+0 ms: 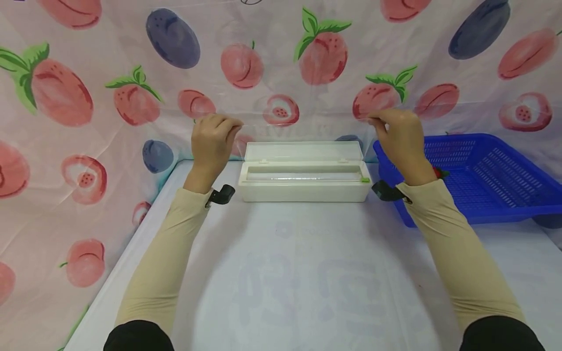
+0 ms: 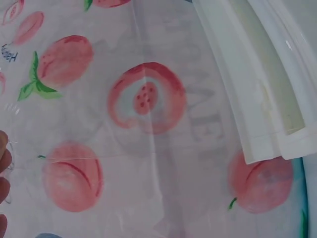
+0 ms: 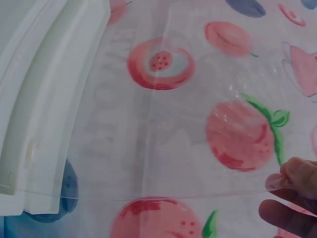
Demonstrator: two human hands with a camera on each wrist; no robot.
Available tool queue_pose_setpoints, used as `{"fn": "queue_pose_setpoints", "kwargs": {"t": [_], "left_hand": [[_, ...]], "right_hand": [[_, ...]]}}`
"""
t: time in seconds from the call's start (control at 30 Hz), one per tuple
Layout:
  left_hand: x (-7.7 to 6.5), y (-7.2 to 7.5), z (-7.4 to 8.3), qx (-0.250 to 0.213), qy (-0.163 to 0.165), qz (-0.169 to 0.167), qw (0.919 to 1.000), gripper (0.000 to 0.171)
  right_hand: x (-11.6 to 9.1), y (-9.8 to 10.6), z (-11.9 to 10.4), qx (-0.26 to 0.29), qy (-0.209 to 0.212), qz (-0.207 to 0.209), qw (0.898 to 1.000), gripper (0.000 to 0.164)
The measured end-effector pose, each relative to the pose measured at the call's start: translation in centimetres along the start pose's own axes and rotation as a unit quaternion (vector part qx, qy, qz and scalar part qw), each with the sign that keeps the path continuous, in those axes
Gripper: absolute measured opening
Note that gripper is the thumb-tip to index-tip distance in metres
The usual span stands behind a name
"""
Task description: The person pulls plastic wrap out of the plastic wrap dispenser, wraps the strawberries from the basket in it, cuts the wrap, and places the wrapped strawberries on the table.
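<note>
Gleaming in streaks, the film [image 3: 168,144] pinched by fingers [image 3: 300,173] looks transparent.

The head camera is looking forward and down from above and behind the left sleeve [image 1: 164,258] and right sleeve [image 1: 458,253], taking in the whole white box [image 1: 304,192]. Both wrist cameras are facing the fruit-print cloth [image 1: 278,58] from much nearer and rolled sideways, so the box is slanting, cropped, at the left view's upper right and the right's upper left. They are possibly sharing one halved-fruit print [image 2: 146,96], though dimly.
</note>
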State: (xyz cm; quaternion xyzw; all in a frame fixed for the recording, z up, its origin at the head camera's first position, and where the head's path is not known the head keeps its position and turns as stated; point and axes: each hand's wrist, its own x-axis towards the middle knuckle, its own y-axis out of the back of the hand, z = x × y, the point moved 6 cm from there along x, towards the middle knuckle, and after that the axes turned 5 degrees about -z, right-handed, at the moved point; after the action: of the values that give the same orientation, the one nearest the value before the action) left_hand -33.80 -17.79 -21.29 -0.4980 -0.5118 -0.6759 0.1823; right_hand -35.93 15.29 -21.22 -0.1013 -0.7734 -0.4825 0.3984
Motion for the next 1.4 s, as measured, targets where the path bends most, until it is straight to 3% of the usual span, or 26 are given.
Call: {"fn": "queue_pose_setpoints", "kwargs": {"t": [0.1,0.2,0.27,0.33,0.43,0.57,0.63,0.67,0.73,0.8,0.93,1.03,1.13,1.33,1.4], "left_hand": [[-0.3,0.9,0.2,-0.028,-0.008,-0.024,0.9993,0.013],[-1.2,2.1,0.5,-0.093,-0.026,-0.074,0.9926,0.007],[-1.9,2.9,0.9,-0.142,-0.043,-0.122,0.9814,0.006],[-2.9,3.5,1.4,-0.185,-0.055,-0.19,0.9626,0.009],[-4.8,3.6,2.5,-0.219,-0.068,-0.317,0.9204,0.007],[-8.4,2.1,4.2,-0.226,-0.076,-0.484,0.8421,0.003],[-10.3,0.9,4.9,-0.223,-0.072,-0.544,0.8053,0.005],[-11.3,0.3,5.1,-0.22,-0.066,-0.568,0.7901,0.007],[-13.0,-1.0,5.6,-0.205,-0.059,-0.6,0.7713,0.009],[-14.6,-2.3,6.0,-0.178,-0.06,-0.616,0.765,0.009],[-17.0,-4.2,6.5,-0.117,-0.092,-0.618,0.7723,0.013],[-18.0,-5.1,6.6,-0.098,-0.101,-0.617,0.7745,0.017],[-18.3,-5.5,6.5,-0.102,-0.089,-0.624,0.7695,0.018],[-18.5,-5.6,5.5,-0.119,-0.046,-0.653,0.7467,0.013],[-18.4,-5.6,5.3,-0.125,-0.03,-0.655,0.7444,0.012]], "right_hand": [[-0.5,0.7,-0.4,0.008,0.007,-0.016,1.0,0.018],[-1.5,1.6,-1.0,0.024,0.016,-0.06,0.998,0.016],[-2.6,2.3,-1.4,0.033,0.035,-0.1,0.994,0.014],[-3.8,2.8,-2.0,0.048,0.069,-0.155,0.984,0.012],[-6.1,2.7,-2.9,0.085,0.13,-0.257,0.954,0.014],[-9.7,0.4,-3.7,0.132,0.142,-0.437,0.878,0.009],[-11.4,-1.0,-4.0,0.132,0.138,-0.498,0.846,0.005],[-12.2,-1.8,-4.1,0.126,0.137,-0.52,0.834,0.004],[-13.5,-3.2,-4.4,0.116,0.155,-0.535,0.822,0.007],[-14.7,-4.6,-4.6,0.101,0.177,-0.532,0.822,0.012],[-16.6,-7.0,-4.7,0.059,0.217,-0.511,0.83,0.019],[-17.7,-8.4,-4.8,0.032,0.234,-0.496,0.836,0.024],[-18.3,-9.2,-4.8,0.02,0.232,-0.495,0.837,0.026],[-18.5,-9.6,-4.2,0.02,0.197,-0.515,0.834,0.025],[-18.3,-9.6,-4.0,0.026,0.185,-0.517,0.835,0.026]]}}
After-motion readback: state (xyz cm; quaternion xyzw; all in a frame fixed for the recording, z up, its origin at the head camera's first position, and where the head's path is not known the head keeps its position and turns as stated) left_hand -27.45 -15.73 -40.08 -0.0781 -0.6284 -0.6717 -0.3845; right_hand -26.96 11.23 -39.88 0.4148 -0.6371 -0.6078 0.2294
